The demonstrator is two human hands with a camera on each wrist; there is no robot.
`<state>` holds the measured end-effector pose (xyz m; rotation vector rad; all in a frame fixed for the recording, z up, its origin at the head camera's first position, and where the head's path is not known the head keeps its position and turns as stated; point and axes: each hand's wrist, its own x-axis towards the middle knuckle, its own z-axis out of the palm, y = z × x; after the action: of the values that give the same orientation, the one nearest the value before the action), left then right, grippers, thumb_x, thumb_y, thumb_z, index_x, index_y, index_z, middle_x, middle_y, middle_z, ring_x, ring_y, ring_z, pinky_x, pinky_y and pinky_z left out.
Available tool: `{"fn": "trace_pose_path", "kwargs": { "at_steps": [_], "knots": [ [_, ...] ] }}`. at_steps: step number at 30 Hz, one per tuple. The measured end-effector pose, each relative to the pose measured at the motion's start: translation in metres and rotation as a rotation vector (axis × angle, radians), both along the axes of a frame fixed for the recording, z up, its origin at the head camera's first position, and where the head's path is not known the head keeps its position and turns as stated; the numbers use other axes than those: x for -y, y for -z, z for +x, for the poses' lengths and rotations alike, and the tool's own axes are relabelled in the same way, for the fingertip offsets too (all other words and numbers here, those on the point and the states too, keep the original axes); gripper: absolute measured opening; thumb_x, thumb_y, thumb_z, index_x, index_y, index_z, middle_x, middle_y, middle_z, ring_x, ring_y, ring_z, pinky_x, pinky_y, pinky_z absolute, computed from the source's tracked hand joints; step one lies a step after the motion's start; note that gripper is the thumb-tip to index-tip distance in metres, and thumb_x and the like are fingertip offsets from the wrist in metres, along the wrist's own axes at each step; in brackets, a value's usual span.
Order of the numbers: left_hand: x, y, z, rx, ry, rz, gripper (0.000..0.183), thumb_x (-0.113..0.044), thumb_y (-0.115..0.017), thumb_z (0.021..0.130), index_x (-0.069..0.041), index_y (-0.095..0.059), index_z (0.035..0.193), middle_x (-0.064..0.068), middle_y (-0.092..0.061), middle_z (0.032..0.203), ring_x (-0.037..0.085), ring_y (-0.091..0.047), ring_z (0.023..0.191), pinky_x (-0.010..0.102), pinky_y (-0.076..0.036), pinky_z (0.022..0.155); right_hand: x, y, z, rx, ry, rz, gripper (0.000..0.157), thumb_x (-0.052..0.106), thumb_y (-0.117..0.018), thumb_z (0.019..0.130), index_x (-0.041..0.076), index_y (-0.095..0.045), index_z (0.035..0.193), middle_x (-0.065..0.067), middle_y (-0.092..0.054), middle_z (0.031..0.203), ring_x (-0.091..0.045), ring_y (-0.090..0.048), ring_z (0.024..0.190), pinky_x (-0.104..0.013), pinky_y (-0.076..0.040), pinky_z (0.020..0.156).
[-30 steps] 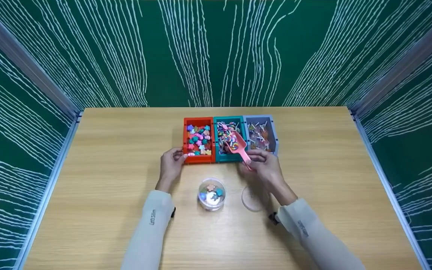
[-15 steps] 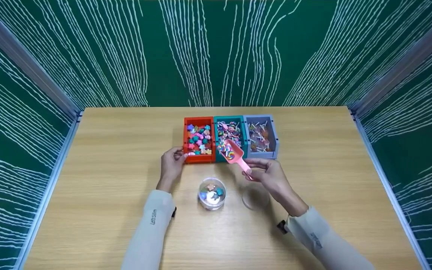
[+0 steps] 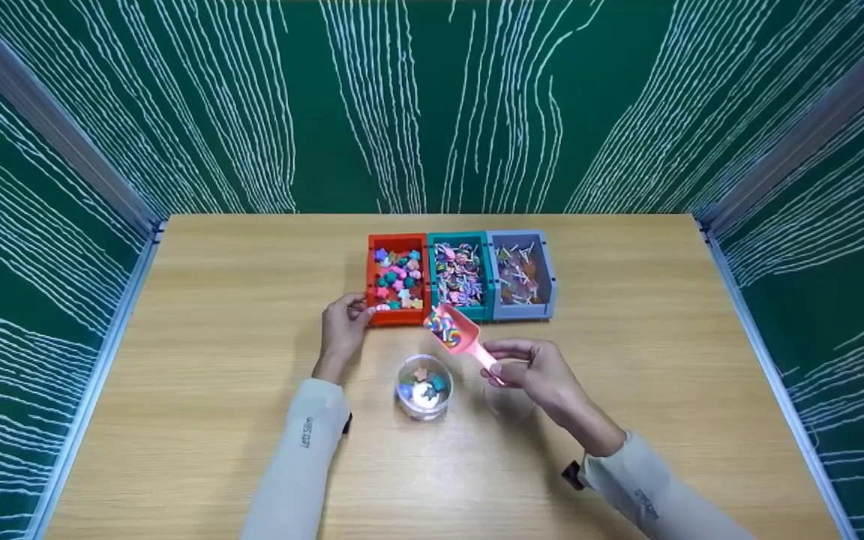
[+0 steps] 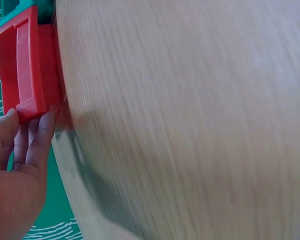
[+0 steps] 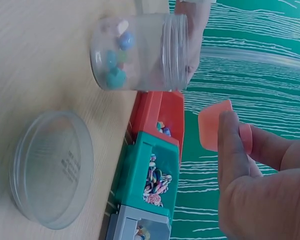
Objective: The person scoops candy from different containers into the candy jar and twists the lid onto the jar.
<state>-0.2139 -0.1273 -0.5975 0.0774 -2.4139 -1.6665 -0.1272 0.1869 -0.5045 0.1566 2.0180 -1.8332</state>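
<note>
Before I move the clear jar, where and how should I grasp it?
Probably take the clear jar from the left, around its smooth wall below the ridged neck: it stands upright, uncovered, and the pink scoop hovers beyond and to its right.

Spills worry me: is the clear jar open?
Open: the clear jar has a bare threaded rim; a round lid lies apart on the table.

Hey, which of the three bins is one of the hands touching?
The red bin, at the row's left end: the left hand holds its near corner, while neither hand touches the green bin or grey bin.
</note>
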Motion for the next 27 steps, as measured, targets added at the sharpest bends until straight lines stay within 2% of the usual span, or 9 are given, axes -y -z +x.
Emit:
{"fn": "trace_pose_path", "kwargs": {
  "at_steps": [5, 7, 15, 21, 27],
  "knots": [
    [-0.001, -0.001, 0.0, 0.064, 0.0, -0.016, 0.022, 0.01, -0.072, 0.093, 0.014, -0.072, 0.114, 0.024, -0.073, 0.097, 0.035, -0.07, 0.09, 0.042, -0.06, 0.086, -0.001, -0.002, 0.007, -0.015, -0.049, -0.008, 0.037, -0.012, -0.064, 0.097, -0.014, -0.063, 0.135, -0.029, -0.072, 0.119, -0.021, -0.078, 0.088, -0.03, -0.064, 0.08],
    [-0.001, -0.001, 0.0, 0.073, -0.006, -0.024, 0.022, 0.01, -0.072, 0.093, 0.014, -0.072, 0.115, 0.025, -0.073, 0.098, 0.035, -0.07, 0.09, 0.042, -0.06, 0.086, -0.001, -0.003, 0.01, -0.027, -0.073, -0.013, 0.037, -0.011, -0.064, 0.098, -0.015, -0.062, 0.134, -0.028, -0.072, 0.118, -0.02, -0.078, 0.088, -0.03, -0.064, 0.08],
    [-0.002, -0.001, 0.0, 0.072, -0.001, -0.02, 0.023, 0.009, -0.071, 0.094, 0.014, -0.071, 0.116, 0.024, -0.073, 0.098, 0.035, -0.07, 0.091, 0.043, -0.06, 0.087, -0.007, -0.003, 0.018, -0.066, -0.162, 0.029, 0.034, -0.01, -0.065, 0.097, -0.015, -0.065, 0.131, -0.026, -0.074, 0.118, -0.021, -0.078, 0.091, -0.028, -0.063, 0.08],
    [-0.001, -0.002, 0.0, 0.074, -0.01, -0.019, 0.023, 0.009, -0.072, 0.094, 0.013, -0.072, 0.116, 0.024, -0.073, 0.098, 0.034, -0.07, 0.09, 0.04, -0.06, 0.085, -0.01, -0.002, 0.022, -0.02, -0.227, 0.013, 0.035, -0.012, -0.061, 0.096, -0.015, -0.065, 0.131, -0.028, -0.075, 0.112, -0.023, -0.078, 0.091, -0.035, -0.064, 0.081],
    [-0.001, -0.002, 0.0, 0.067, -0.007, -0.024, 0.023, 0.008, -0.073, 0.093, 0.014, -0.072, 0.116, 0.023, -0.073, 0.097, 0.032, -0.069, 0.087, 0.037, -0.059, 0.084, -0.009, -0.002, 0.026, -0.06, -0.277, 0.02, 0.033, -0.014, -0.06, 0.096, -0.015, -0.067, 0.127, -0.03, -0.069, 0.126, -0.021, -0.078, 0.091, -0.039, -0.064, 0.082]
  ]
}}
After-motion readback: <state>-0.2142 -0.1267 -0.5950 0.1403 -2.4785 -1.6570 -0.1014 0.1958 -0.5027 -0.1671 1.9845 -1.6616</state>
